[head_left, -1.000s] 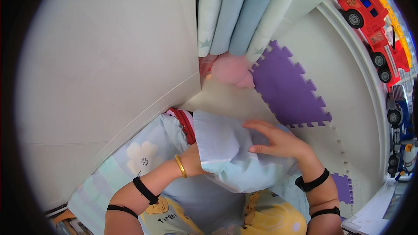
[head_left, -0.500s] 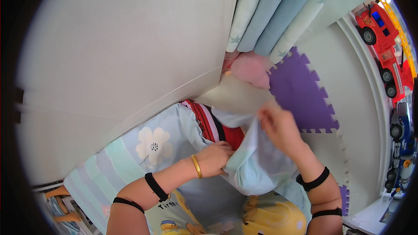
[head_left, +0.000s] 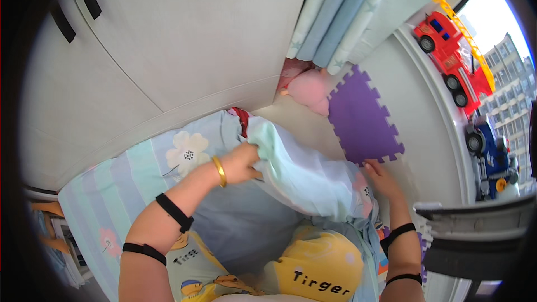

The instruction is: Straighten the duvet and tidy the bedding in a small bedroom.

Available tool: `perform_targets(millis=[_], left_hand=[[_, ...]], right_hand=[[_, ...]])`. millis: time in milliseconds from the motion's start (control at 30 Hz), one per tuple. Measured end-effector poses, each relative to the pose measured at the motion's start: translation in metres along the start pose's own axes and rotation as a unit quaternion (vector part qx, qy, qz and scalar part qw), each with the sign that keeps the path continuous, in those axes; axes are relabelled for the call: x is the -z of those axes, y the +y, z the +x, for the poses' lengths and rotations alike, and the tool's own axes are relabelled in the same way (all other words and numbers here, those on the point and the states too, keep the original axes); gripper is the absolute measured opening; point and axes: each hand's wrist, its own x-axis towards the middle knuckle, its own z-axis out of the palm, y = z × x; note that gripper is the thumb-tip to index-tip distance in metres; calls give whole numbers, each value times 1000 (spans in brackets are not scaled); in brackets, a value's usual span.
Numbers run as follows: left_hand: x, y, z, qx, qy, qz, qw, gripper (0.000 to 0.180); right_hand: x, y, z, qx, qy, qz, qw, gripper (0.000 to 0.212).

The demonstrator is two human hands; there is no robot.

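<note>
A pale blue and mint duvet cover with flowers lies bunched in front of me. My left hand, with a gold bangle on its wrist, is closed on a fold of it left of centre. Some red fabric shows at the cover's far corner; the rest is hidden under the cover. My right hand is beside the cover's right end, next to a pink flower print, its visible fingers stretched out. A yellow printed cloth lies nearest to me, over or by my lap.
White cabinet doors rise along the far left. Curtains hang above a pink soft thing and a purple foam mat. A red toy truck and a blue toy truck stand on the right windowsill.
The cover has come over most of the red fabric. My left hand has moved left and away from me; my right hand has lowered to the cover's right side. The view has shifted.
</note>
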Motion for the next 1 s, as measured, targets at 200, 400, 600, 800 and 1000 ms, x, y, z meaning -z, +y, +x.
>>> perform_targets(millis=[200,400,600,800,1000], left_hand=[[38,16,-12,32,63,-205,976,34],[46,29,16,49,104,-51,992,38],[65,71,31,53,111,-202,972,36],[64,96,29,102,77,-170,977,41],[68,106,4,110,114,-149,976,47]], right_hand=[[3,0,-50,-218,-204,248,922,74],[10,12,-117,-61,-68,-10,996,62],[32,38,-105,-3,275,-400,874,26],[44,29,-66,61,383,-522,760,20],[-13,-28,-45,-89,1,30,996,36]])
